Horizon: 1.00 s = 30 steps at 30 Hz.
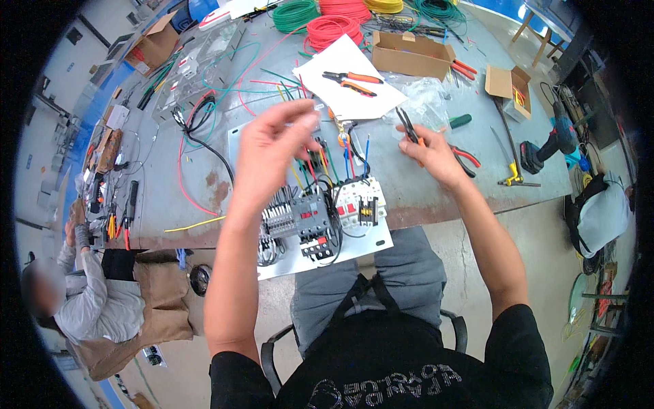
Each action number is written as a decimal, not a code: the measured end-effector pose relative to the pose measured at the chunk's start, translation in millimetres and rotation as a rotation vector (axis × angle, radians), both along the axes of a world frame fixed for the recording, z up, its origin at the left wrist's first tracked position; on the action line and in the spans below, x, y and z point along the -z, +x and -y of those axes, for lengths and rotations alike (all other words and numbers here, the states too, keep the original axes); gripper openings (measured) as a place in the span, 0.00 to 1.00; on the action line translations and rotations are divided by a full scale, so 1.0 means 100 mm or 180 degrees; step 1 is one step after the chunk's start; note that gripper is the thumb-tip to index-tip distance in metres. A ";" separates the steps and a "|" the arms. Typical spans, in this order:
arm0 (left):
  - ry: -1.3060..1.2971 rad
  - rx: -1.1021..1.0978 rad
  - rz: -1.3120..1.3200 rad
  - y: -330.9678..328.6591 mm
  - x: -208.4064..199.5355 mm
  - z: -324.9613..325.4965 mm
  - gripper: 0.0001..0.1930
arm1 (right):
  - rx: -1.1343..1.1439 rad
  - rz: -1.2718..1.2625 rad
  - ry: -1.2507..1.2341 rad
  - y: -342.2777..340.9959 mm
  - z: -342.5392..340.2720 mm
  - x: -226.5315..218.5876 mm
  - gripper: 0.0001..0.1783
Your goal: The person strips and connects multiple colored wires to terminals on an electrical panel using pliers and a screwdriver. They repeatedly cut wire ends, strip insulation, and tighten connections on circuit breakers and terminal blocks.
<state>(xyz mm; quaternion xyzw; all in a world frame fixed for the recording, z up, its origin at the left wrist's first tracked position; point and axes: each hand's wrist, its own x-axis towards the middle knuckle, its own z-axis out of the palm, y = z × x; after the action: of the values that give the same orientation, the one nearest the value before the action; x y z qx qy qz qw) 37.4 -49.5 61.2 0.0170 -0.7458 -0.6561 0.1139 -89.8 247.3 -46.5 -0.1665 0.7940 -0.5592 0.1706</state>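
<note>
A: What is the left hand (272, 146) doing?

B: It is raised just above the far edge of the panel (354, 249), fingers pinched together, seemingly on a thin wire end, though the wire itself is too fine to make out. Lifting it probably keeps the strand clear of the other wires (334, 160) standing up out of the panel.

A: And the right hand (432, 157)?

B: It sits just to the right of the panel, its grip clamped on a pair of pliers (409, 126), black tips pointing up and away, held ready near the wire ends.

A: Where is the panel itself?

B: On the near edge of the bench (409, 198), partly overhanging toward the person's lap, likely so the grey and white switch blocks (323, 211) stay within easy reach.

A: Anything else around it?

B: Beyond the panel lies a white sheet (351, 68) with more pliers on it, and behind that coils of red and green wire (330, 27). Well to the panel's right a drill (552, 140) rests. Another person sits left of the bench.
</note>
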 end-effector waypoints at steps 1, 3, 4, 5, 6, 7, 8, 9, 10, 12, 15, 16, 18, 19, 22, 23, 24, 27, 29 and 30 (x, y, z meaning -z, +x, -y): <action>-0.0066 -0.0209 -0.0120 -0.07 -0.02 0.16 0.20 | 0.0002 0.0046 0.0033 -0.01 -0.03 0.03 0.24; -0.0176 -0.0563 -0.0145 -0.26 0.03 0.52 0.20 | -0.0010 -0.0059 0.0224 -0.02 -0.03 0.01 0.24; -0.0242 -0.0750 -0.0041 -0.31 0.08 0.73 0.20 | -0.0101 -0.0071 0.0219 -0.01 0.05 -0.03 0.24; -0.0244 -0.0791 0.0062 -0.40 0.27 1.01 0.22 | -0.0194 -0.0081 0.0218 -0.02 0.14 -0.07 0.25; -0.0330 -0.0719 0.0094 -0.53 0.42 1.14 0.23 | -0.0221 -0.0098 0.0238 -0.05 0.17 -0.13 0.25; -0.0376 -0.0677 0.0167 -0.66 0.55 1.23 0.24 | -0.0239 -0.0174 0.0469 -0.07 0.23 -0.28 0.25; -0.0418 -0.0606 0.0233 -0.82 0.65 1.29 0.24 | -0.0284 -0.0357 0.0532 -0.14 0.25 -0.31 0.26; -0.0416 -0.0524 0.0216 -0.93 0.74 1.31 0.24 | -0.0348 -0.0532 0.0597 -0.23 0.28 -0.32 0.26; -0.0434 -0.0363 0.0205 -1.05 0.81 1.36 0.23 | -0.0417 -0.0707 0.0662 -0.32 0.33 -0.34 0.26; -0.0468 -0.0075 0.0213 -1.21 0.92 1.46 0.22 | -0.0577 -0.1000 0.0789 -0.43 0.53 -0.44 0.26; -0.0523 0.0128 0.0336 -1.41 1.09 1.54 0.17 | -0.0961 -0.1415 0.1174 -0.59 0.91 -0.64 0.26; -0.0538 0.0169 0.0404 -1.45 1.13 1.58 0.16 | -0.1125 -0.1549 0.1325 -0.64 1.05 -0.68 0.26; -0.0419 0.0185 0.0425 -1.55 1.21 1.64 0.14 | -0.1226 -0.2135 0.1290 -0.76 1.30 -0.57 0.23; -0.0291 0.0175 0.0415 -1.58 1.24 1.66 0.14 | -0.1226 -0.2280 0.1289 -0.81 1.42 -0.53 0.21; 0.0054 0.0212 0.0415 -1.63 1.34 1.72 0.12 | -0.1329 -0.2575 0.1468 -0.94 1.74 -0.46 0.19; 0.0156 0.0229 0.0408 -1.64 1.35 1.75 0.12 | -0.1365 -0.2641 0.1550 -0.97 1.86 -0.49 0.19; 0.0220 0.0266 0.0449 -1.65 1.38 1.79 0.11 | -0.1399 -0.2706 0.1633 -1.00 1.95 -0.51 0.19; 0.0401 0.0347 0.0486 -1.65 1.40 1.88 0.11 | -0.0936 -0.2674 0.0641 -1.27 1.98 -0.57 0.21; 0.0510 0.0397 0.0437 -1.70 1.42 1.85 0.11 | -0.0429 -0.2346 0.0482 -1.46 1.94 -0.74 0.23; 0.0583 0.0390 0.0424 -1.74 1.46 1.84 0.12 | -0.0277 -0.2139 0.0789 -1.47 1.99 -0.90 0.22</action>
<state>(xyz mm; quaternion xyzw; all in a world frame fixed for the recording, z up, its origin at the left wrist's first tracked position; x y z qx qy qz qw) -136.2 -233.9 -84.9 0.0254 -0.6883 -0.7246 0.0218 -236.5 48.3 43.1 -0.3529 0.8597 -0.3650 -0.0574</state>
